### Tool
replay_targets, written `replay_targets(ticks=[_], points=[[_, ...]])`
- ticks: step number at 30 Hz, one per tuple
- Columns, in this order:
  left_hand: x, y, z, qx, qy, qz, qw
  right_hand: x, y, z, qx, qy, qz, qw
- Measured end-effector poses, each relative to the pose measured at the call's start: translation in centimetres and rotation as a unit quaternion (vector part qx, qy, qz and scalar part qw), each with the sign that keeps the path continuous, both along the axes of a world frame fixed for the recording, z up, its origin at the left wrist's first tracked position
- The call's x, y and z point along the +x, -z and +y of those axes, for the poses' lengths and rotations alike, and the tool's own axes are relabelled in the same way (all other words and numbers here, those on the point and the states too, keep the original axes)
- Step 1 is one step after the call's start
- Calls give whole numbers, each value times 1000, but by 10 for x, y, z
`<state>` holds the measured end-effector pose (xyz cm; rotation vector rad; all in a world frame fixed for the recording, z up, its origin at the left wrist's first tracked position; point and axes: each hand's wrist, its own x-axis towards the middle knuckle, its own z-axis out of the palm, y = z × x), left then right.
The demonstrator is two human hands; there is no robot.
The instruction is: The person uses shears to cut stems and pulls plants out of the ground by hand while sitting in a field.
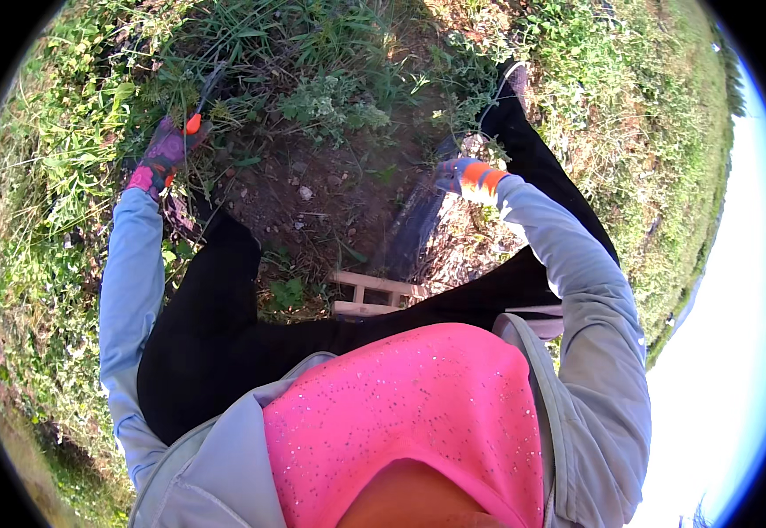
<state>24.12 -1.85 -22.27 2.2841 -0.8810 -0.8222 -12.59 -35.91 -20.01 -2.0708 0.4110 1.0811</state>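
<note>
My left hand [165, 152], in a purple and pink patterned glove, is closed around the orange handle [193, 123] of a hand tool. Its thin metal shaft [211, 86] reaches into the weeds [238, 59], and its tip is hidden among the leaves. My right hand [465, 178] wears a glove with orange bands. It hovers above or rests by a strip of dark plastic sheet [416, 221], close to a leafy weed [475, 109]. Its fingers are curled, and whether a stem lies between them is not clear. Brown soil [317, 185] with small stones lies between my hands.
A slatted wooden or plastic frame [380, 288] lies on the ground close to my body. My legs in black trousers [541, 171] spread to both sides, with a shoe [515, 82] at the far right. Dry straw-like litter [469, 231] borders the plastic. Green plants [59, 165] grow thickly on the left.
</note>
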Motion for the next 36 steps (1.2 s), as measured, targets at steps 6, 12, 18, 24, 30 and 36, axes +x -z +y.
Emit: replay_targets(ticks=[6, 12, 18, 24, 30, 36], points=[[-2, 1, 4, -13, -9, 5, 1000, 17, 78, 36, -359, -35, 1, 933], [6, 22, 5, -4, 9, -32, 999, 1, 129, 29, -206, -146, 55, 966], [2, 29, 5, -48, -53, 67, 995, -23, 75, 141, 5, -90, 32, 995], [3, 18, 4, 15, 2, -8, 1000, -2, 94, 13, -363, 19, -16, 931], [30, 61, 31, -70, 398, -465, 788, 8, 114, 31, -437, -42, 16, 898], [15, 42, 25, 80, 177, -178, 965, 2, 130, 30, -345, -54, 5, 937]])
